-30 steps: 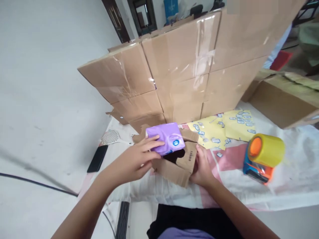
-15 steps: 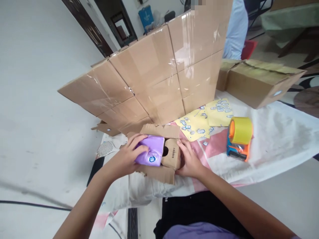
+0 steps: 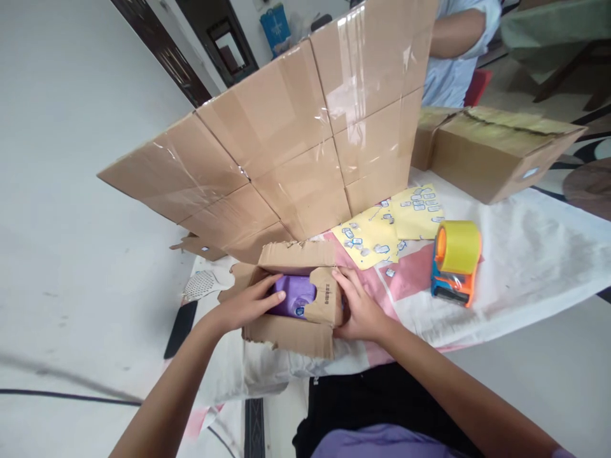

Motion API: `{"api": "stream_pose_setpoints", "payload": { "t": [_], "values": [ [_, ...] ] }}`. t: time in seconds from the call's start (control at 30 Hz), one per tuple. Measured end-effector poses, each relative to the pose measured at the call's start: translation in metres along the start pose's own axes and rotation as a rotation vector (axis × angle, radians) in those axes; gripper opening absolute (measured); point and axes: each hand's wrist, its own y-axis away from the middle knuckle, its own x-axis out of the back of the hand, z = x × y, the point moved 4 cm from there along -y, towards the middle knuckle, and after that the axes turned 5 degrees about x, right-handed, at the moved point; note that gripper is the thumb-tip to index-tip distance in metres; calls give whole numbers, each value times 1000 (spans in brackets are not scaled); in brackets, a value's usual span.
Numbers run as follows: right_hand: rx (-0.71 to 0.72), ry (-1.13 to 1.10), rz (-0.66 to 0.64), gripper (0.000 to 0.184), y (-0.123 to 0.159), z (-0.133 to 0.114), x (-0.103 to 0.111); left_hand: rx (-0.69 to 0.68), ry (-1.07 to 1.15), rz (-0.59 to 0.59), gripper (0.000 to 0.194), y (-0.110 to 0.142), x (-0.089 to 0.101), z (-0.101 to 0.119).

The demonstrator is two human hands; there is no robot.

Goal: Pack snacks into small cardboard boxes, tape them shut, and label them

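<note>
We see a smooth, glossy purple pouch (image 3: 292, 294) lying inside a small open carton (image 3: 286, 334) of brown corrugated cardboard, its flaps ragged at the edges. Our left hand (image 3: 244, 308) rests over the pouch, thumb and fingers apart; whether that grip clasps it we cannot tell. Our right hand (image 3: 365, 313) has its grip closed around the carton's right end. There a notched flap covers part of the pouch, and its dark print is too small for us to read. Beyond stands a broad cardboard panel (image 3: 296, 149) with shiny clear tape, hiding much of a person in a pale blue sleeve (image 3: 484, 28). Crumpled white-and-pink cloth (image 3: 515, 248) covers our tabletop.
</note>
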Motion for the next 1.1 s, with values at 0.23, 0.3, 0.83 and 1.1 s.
{"api": "stream_pose_setpoints", "payload": {
  "t": [0.23, 0.3, 0.83, 1.1],
  "values": [
    [-35, -8, 1, 132, 4, 3, 3, -92, 7, -21, 60, -6, -12, 19],
    [25, 7, 8, 120, 4, 1, 9, -112, -31, 251, 44, 12, -5, 11],
    [-180, -522, 187, 75, -55, 8, 32, -264, 307, 689, 58, 43, -58, -53],
    [131, 119, 175, 29, -48, -32, 76, -182, 49, 832, 57, 23, -22, -24]
  ]
}}
